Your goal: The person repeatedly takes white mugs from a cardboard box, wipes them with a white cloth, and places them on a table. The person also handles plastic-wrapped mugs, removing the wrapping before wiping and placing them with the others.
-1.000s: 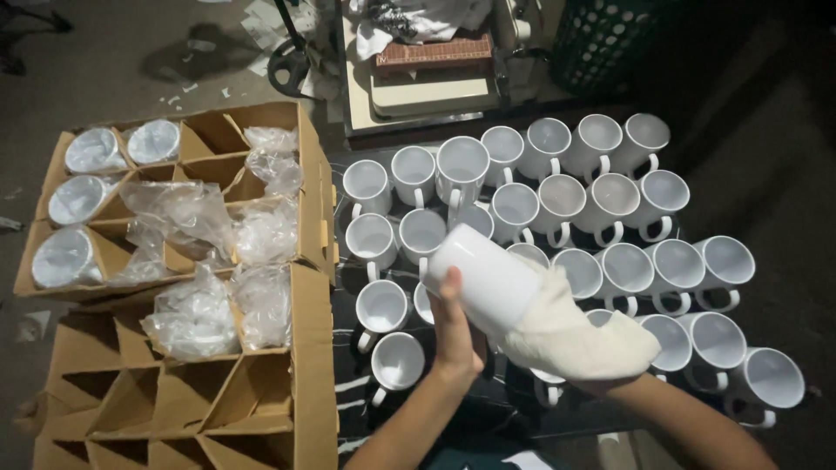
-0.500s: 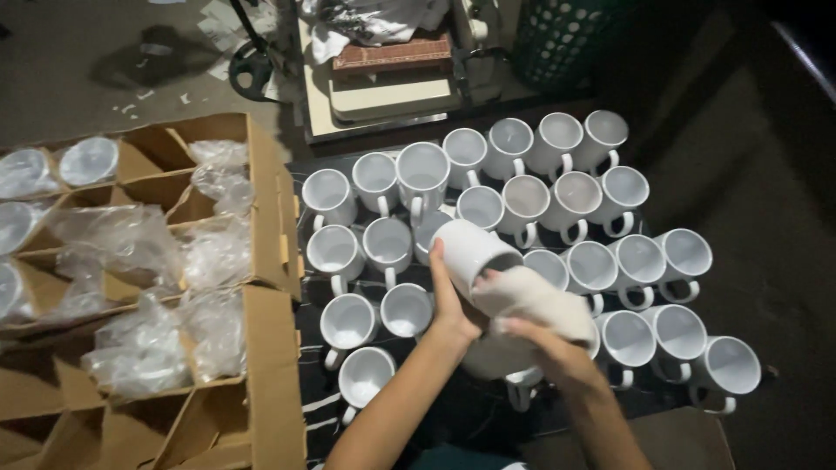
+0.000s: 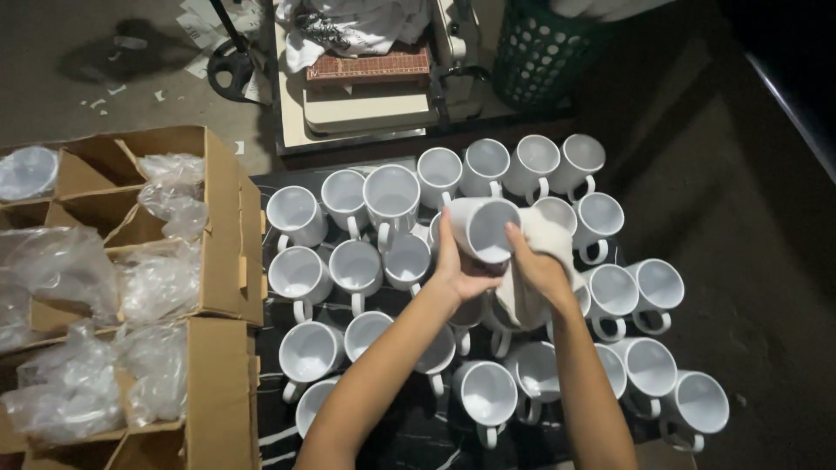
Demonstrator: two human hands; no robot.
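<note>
Left hand (image 3: 460, 265) is wrapped around a white mug (image 3: 482, 228), fingers curled up along its left side and pressed against the wall, thumb side hidden behind it; the mug is lifted off the surface and tipped so its open mouth faces up toward me. Right hand (image 3: 537, 265) holds a white cloth (image 3: 542, 261) bunched against the mug's right side, fingers (image 3: 519, 241) close together with the tips at the rim; can't tell if the thumb is pinching the cloth, since the fabric covers it. The cloth drapes down over the back of my right hand and wrist and hangs onto the mugs below. The held mug sits over the middle of the cluster of white mugs (image 3: 357, 265), all upright with mouths open and handles pointing various ways, standing in rough rows on a dark surface with pale streaks (image 3: 418, 431). The row nearest the top of the view runs just beside a low stand (image 3: 366, 104) carrying flat beige slabs, a reddish patterned piece and crumpled white fabric. A green perforated basket (image 3: 544, 52) stands to the right of that stand. On my left are two open cardboard boxes (image 3: 222, 235) with cardboard dividers; their compartments hold crumpled clear plastic bags (image 3: 161, 283), and a wrapped mug (image 3: 26, 172) shows in the far-left compartment. The boxes touch the edge of the dark surface, close to the leftmost mugs. Bare grey floor (image 3: 723, 174) on the right, scraps of paper upper left.
</note>
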